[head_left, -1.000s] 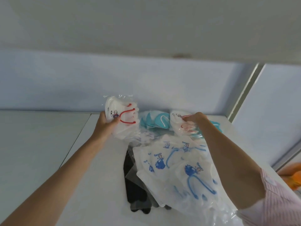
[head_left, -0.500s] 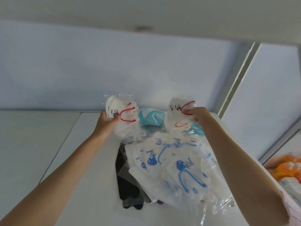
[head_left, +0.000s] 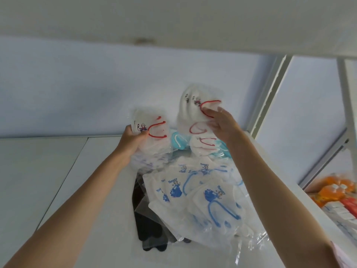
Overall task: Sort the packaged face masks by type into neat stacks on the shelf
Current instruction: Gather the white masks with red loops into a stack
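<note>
My left hand (head_left: 131, 139) grips a small stack of packaged white masks with red ear loops (head_left: 149, 126), held above the white shelf (head_left: 96, 190). My right hand (head_left: 221, 123) holds another red-loop mask packet (head_left: 195, 109) raised higher, to the right of the left stack. One more red-loop packet (head_left: 202, 145) lies under it on teal masks (head_left: 178, 142). A loose spread of white masks with blue loops (head_left: 197, 192) covers the shelf's middle. Black masks (head_left: 148, 229) lie partly under them.
The shelf's back wall is close behind the masks. A metal upright (head_left: 270, 97) stands at the right. Orange packaged goods (head_left: 334, 192) sit on a lower shelf at the far right. Another shelf board hangs overhead.
My right hand has lifted its red-loop packet up off the pile and toward the left hand's stack. The left hand has stayed about where it was.
</note>
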